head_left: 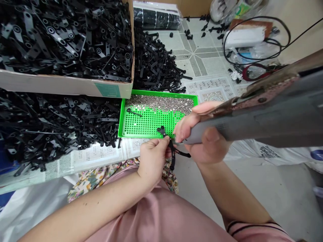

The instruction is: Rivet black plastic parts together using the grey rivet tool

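Worktop (203,45), pale and printed with a tile pattern, carries a cardboard box (63,86) brimming with black pieces, and a loose heap (156,64) of similar ones spreads along its sides. From where I stand, the grey tool (239,124) comes next in size: probably stiff and the weightier thing in hand, best held round its barrel close to the nose, just where the right hand (207,151) has its fingers wrapped. Smooth grey casing makes up most of it, with a brown, worn-looking strip along the top. Its tip sits near the left hand's work; whether they touch, I can't tell. Below the heap lies a shallow green tray (143,126), seemingly plastic, its floor a grid of round holes. At its near edge the left hand (155,153) pinches a black piece (173,153) between thumb and fingers. That should feel light and fairly rigid, perhaps slick, and easiest to grip at the middle; slim arms with rounded ends splay from it. Another slim black part (134,112) lies inside the tray. Smallest are the silvery bits (161,101), glinting like metal, banked against the far wall.
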A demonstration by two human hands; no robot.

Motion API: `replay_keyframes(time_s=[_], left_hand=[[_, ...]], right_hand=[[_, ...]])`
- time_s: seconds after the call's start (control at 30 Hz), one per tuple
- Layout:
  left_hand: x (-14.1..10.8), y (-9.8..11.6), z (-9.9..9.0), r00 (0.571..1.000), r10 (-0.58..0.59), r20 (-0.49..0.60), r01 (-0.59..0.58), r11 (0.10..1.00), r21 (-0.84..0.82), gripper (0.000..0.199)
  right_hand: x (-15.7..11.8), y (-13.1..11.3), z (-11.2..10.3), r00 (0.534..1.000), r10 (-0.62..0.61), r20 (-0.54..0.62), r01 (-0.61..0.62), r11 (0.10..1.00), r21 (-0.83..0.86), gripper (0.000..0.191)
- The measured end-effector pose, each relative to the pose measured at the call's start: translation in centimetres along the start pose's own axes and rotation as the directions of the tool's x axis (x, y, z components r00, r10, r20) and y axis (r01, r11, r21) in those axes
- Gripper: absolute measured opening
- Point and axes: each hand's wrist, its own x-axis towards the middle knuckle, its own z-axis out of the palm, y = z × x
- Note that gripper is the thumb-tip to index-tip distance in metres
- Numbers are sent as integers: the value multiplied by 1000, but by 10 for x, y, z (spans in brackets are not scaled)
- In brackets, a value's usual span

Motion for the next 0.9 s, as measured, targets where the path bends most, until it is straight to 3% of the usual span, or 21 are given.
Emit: replay_keyframes(time_s=[0.1,0.2,0.3,0.4,0.5,0.9], left_hand=[[0,2,-2,1000,-20,21,19,1000,15,31],[-1,5,-4,996,-61,59,59,997,43,32],[-3,9,-6,995,-73,74,69,996,56,32],[-4,10,-10,991,-73,110,68,996,54,27],[-3,9,-13,986,-69,152,57,995,86,18],[1,8,-16,985,-55,164,29,986,162,19]], right_hand=[[5,-1,-4,1000,-29,7,29,998,58,28],[17,3,-10,969,-121,-216,131,991,31,26],[30,18,-16,929,-126,-347,109,992,-67,22],[36,35,-18,931,-73,-357,55,997,-61,20],[36,45,-17,932,-94,-350,84,995,-45,19],[34,50,-17,935,-121,-333,108,992,-58,20]])
